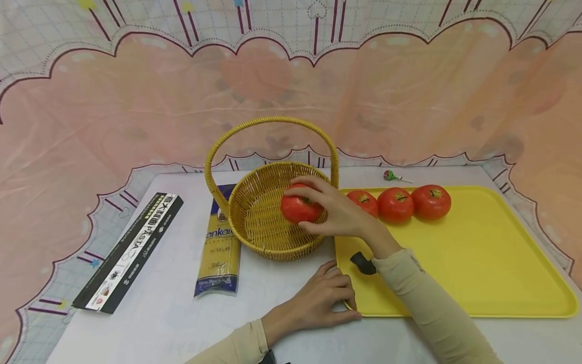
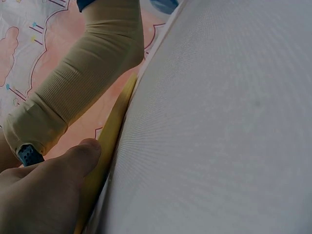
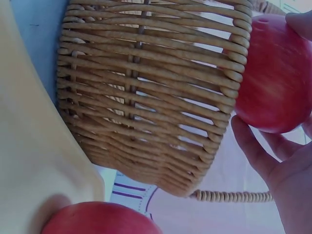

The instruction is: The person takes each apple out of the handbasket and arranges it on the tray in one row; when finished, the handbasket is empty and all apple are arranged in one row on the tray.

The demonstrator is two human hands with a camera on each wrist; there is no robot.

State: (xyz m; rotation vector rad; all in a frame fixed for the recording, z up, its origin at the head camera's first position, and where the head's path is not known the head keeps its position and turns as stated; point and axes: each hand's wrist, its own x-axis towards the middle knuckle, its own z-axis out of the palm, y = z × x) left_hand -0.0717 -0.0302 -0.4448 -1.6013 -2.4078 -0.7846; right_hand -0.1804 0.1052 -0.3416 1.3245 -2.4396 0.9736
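Observation:
My right hand grips a red tomato over the right side of the wicker basket. In the right wrist view this tomato is level with the rim of the basket, with fingertips around it. At the near left corner of the yellow tray, my left hand holds the edge with bent fingers. The left wrist view has its thumb along the tray's side. Three more tomatoes stand in a row at the tray's back left.
Left of the basket lies a pasta packet, its upper part behind the basket. A long black-and-white pasta box lies farther left. A lollipop is behind the tray. The basket's tall handle arches above it.

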